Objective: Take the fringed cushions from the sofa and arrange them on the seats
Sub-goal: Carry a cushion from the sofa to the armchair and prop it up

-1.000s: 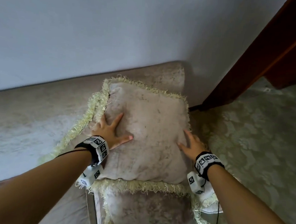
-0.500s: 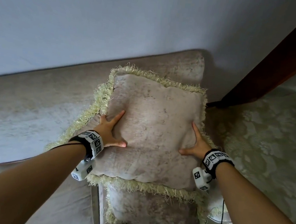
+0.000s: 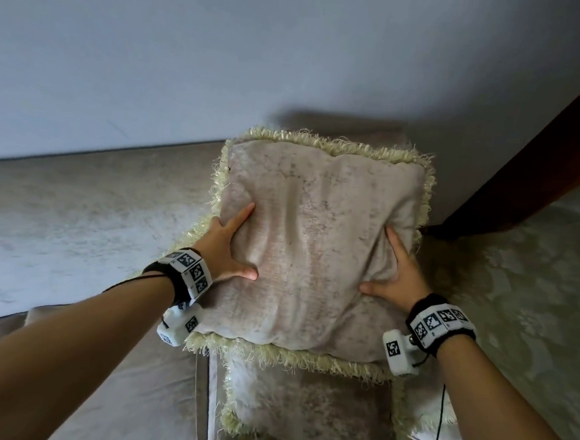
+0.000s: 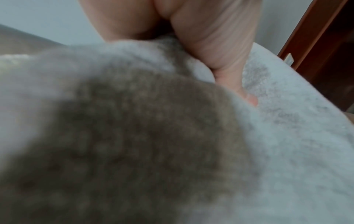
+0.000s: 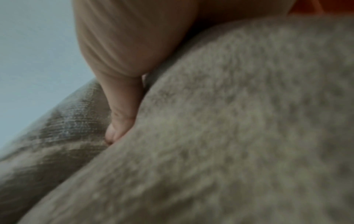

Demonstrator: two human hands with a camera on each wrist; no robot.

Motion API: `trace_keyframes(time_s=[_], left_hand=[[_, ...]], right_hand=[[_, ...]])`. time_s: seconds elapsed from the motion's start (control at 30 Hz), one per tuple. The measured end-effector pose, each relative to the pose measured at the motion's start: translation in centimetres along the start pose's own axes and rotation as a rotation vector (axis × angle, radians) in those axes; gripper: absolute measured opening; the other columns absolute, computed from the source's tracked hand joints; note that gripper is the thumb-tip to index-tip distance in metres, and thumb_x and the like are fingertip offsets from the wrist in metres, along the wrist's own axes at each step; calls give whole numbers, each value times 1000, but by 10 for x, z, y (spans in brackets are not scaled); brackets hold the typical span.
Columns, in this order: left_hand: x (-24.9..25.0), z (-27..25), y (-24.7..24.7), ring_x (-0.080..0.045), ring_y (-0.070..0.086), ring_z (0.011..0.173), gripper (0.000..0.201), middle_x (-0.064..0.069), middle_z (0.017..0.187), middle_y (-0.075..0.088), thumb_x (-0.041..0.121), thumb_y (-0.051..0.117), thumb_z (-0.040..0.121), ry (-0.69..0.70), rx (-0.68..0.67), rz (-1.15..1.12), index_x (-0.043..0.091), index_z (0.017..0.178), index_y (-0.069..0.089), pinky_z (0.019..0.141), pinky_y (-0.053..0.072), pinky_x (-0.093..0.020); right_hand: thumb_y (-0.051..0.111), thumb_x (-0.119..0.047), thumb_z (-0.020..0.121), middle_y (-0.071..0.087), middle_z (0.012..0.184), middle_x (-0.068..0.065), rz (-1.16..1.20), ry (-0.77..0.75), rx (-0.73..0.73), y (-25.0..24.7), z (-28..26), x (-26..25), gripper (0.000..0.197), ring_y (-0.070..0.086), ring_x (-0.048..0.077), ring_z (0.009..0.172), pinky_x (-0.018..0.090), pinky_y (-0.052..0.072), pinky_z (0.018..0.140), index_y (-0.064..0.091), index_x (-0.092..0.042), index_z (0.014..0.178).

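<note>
A beige cushion (image 3: 317,249) with a pale yellow fringe is held up, tilted toward me, above the sofa's (image 3: 76,211) right end. My left hand (image 3: 226,249) grips its left side with the thumb pressed into the front face. My right hand (image 3: 398,272) grips the right side and bunches the fabric. A second fringed cushion (image 3: 306,406) lies flat below it. The fringe of a third cushion (image 3: 191,237) shows behind my left hand. In the wrist views the blurred cushion fabric (image 4: 287,136) (image 5: 229,121) fills the picture beside each thumb.
The beige sofa backrest runs left along a pale blue wall (image 3: 224,60). The seat (image 3: 115,396) lies at lower left. A dark wooden door frame (image 3: 533,161) stands at the right, with patterned light carpet (image 3: 524,287) on the floor beneath it.
The top cushion has risen off the pile and tipped up toward me. Both hands went from lying flat on it to gripping its sides.
</note>
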State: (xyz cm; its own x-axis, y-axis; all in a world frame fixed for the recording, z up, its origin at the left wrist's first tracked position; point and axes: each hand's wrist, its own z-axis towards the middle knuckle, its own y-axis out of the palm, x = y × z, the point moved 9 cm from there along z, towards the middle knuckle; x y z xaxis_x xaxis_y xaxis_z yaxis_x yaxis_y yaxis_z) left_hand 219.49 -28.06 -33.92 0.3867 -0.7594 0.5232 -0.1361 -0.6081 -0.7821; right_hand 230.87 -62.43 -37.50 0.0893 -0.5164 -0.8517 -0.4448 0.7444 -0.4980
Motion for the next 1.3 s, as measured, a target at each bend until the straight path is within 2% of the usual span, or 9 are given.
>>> trace_keyframes(time_s=[0.13,0.33,0.47,0.6,0.7,0.87,1.07,1.2,1.3], left_hand=[[-17,-43,-54,-39,42,127,136,-13,140,27,57,91,41,33,128,-86,67,137,-4,106,40,-45],[-90,-136,-139,-37,32,137,139,-13,155,8,47,95,40,50,338,-171,64,140,-1,111,35,-42],[-163,-213,-187,-39,38,132,139,-16,148,17,47,95,40,-17,444,-183,67,137,-2,110,36,-43],[-243,-298,-224,-38,51,115,138,-14,133,30,47,94,41,-111,521,-190,69,135,-4,101,45,-43],[-303,-365,-248,-38,53,110,139,-12,128,31,48,94,40,-181,615,-195,69,136,-5,99,46,-42],[-395,-472,-280,-40,46,119,140,-12,130,30,49,94,39,-306,758,-204,68,136,-6,104,40,-42],[-487,-580,-301,-37,40,126,141,-12,134,26,50,94,38,-483,900,-216,65,139,-4,105,37,-38],[-531,-622,-305,-38,36,130,142,-14,138,24,49,95,39,-574,955,-233,59,143,-1,106,36,-40],[-560,-654,-306,-38,36,131,142,-14,141,24,49,95,39,-654,1010,-239,62,141,-2,106,36,-41]], right_hand=[[93,-54,45,18,161,-1,-125,-97,12,4,-5,-75,132,20,21,146,47,24,116,6,-64,144],[93,-49,48,21,160,-5,-180,-300,-58,79,-22,-199,134,21,17,146,46,26,117,5,-56,148],[95,-36,49,28,157,-6,-195,-395,-113,157,-45,-274,135,32,16,140,43,30,114,6,-52,150],[96,-20,53,29,143,-18,-201,-487,-211,250,-76,-349,135,37,10,128,34,32,106,7,-41,153],[95,-21,53,28,156,-9,-183,-544,-288,326,-94,-396,135,34,12,137,38,30,112,7,-42,153],[96,-25,50,39,152,0,-181,-631,-396,450,-124,-469,136,41,14,130,41,35,109,8,-45,152],[94,-44,41,38,152,9,-260,-759,-533,583,-157,-549,141,41,30,136,51,38,109,4,-51,149],[96,-39,46,38,153,8,-288,-833,-609,649,-170,-589,141,42,30,135,43,38,109,3,-46,151],[95,-45,45,40,150,12,-316,-889,-648,701,-180,-616,141,44,32,132,41,41,105,1,-47,150]])
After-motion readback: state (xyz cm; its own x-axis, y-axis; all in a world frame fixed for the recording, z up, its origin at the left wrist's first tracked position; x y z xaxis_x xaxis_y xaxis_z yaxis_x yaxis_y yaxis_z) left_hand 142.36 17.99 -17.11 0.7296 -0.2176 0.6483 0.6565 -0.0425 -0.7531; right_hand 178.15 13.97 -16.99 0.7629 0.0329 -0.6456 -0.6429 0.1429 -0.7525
